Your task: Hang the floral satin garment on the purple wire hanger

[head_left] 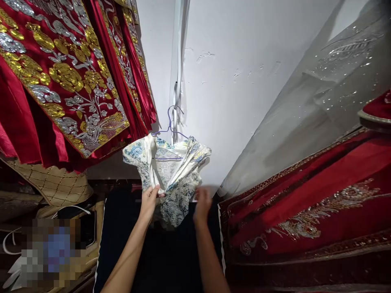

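A small white brocade garment [171, 171] with blue and yellow flowers hangs on a purple wire hanger [170, 122] against the white wall. My left hand [149, 201] pinches the garment's left front edge between thumb and fingers. My right hand [202, 205] is at the garment's lower right edge; it is blurred by motion, so its fingers are unclear.
Red robes with gold and silver embroidery [61, 73] hang at the upper left. More red embroidered cloth [305, 211] lies at the right under a clear plastic cover [320, 101]. A dark cloth surface [165, 252] lies below my arms. A quilted beige item [55, 183] and cables sit at the lower left.
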Motion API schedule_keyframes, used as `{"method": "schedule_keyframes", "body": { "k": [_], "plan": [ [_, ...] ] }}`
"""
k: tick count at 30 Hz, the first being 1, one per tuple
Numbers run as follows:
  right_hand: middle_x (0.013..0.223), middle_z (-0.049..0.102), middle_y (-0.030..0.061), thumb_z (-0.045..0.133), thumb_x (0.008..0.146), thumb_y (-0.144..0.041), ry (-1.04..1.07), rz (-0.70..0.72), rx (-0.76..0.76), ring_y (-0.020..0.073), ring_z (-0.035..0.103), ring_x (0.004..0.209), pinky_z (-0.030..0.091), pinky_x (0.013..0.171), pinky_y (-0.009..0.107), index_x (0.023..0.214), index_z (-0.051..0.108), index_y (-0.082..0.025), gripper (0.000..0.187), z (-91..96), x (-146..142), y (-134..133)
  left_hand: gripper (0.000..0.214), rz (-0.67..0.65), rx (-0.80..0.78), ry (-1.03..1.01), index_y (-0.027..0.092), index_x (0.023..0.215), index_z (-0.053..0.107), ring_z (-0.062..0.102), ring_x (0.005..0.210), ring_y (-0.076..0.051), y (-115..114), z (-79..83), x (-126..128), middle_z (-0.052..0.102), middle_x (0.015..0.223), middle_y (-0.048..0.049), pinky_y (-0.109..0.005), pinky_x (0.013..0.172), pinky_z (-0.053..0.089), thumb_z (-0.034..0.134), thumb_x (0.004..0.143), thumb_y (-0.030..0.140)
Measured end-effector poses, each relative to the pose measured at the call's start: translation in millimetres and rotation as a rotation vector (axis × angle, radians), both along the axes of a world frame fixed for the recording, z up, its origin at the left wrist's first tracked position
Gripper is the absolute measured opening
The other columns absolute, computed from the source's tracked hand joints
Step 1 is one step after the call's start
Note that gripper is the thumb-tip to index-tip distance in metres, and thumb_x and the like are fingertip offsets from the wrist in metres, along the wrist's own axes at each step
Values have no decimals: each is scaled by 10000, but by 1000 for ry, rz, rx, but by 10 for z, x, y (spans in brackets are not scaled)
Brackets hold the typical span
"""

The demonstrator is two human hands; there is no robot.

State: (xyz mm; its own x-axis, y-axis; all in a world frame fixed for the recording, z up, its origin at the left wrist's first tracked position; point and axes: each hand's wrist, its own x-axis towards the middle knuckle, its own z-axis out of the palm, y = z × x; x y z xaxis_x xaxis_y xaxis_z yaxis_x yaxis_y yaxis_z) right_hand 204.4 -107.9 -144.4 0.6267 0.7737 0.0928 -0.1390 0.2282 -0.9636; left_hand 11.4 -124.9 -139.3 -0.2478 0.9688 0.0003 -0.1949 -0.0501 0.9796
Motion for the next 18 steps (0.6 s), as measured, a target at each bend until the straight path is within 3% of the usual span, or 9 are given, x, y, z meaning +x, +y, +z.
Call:
{"method": "schedule_keyframes", "body": {
  "k": [1, 3, 5, 9, 13, 18],
  "plan": [
    [628, 559, -4, 560, 837, -634, -8, 304, -44, 119, 471, 504, 379, 470, 253, 764, 574, -177, 463, -101, -201, -94, 340, -24, 6, -1, 160, 721, 615, 622, 640, -180, -39, 39, 14, 607, 657, -6, -277, 648, 474, 695, 769, 487],
    [643, 592, 12, 492, 871, -669, -47, 733, -72, 132, 507, 520, 380, 482, 258, 783, 594, -184, 503, -179, -544, -219, 325, -85, 16, 34, 156, 681, 609, 574, 555, -153, -88, 144, 20, 600, 602, -1, -260, 585, 443, 685, 791, 453],
    [646, 597, 5, 476, 895, -655, -102, 924, -48, 129, 509, 532, 378, 511, 256, 780, 589, -196, 487, -127, -736, -258, 333, -136, 29, 59, 160, 647, 589, 537, 510, -141, -118, 242, -7, 579, 554, 5, -256, 558, 427, 658, 825, 433],
    [592, 545, -13, 492, 921, -593, -186, 920, 7, 119, 476, 531, 359, 535, 253, 698, 556, -195, 460, 23, -696, -246, 277, -143, 132, 124, 164, 733, 623, 594, 689, -162, -159, 265, -87, 635, 703, -20, -263, 699, 460, 594, 890, 391],
    [584, 533, -20, 502, 916, -575, -222, 809, -37, 111, 448, 503, 337, 515, 252, 741, 578, -188, 431, -37, -570, -245, 188, -190, 235, 242, 195, 1040, 621, 606, 954, -192, -177, 58, -17, 654, 973, -43, -294, 884, 448, 545, 905, 301],
    [515, 471, -38, 510, 902, -535, -281, 826, -100, 107, 423, 468, 324, 492, 248, 695, 575, -188, 409, -96, -573, -242, 133, -252, 180, 448, 201, 995, 569, 564, 770, -164, -192, -57, 140, 606, 830, -11, -266, 718, 430, 479, 924, 269]
  ]
}}
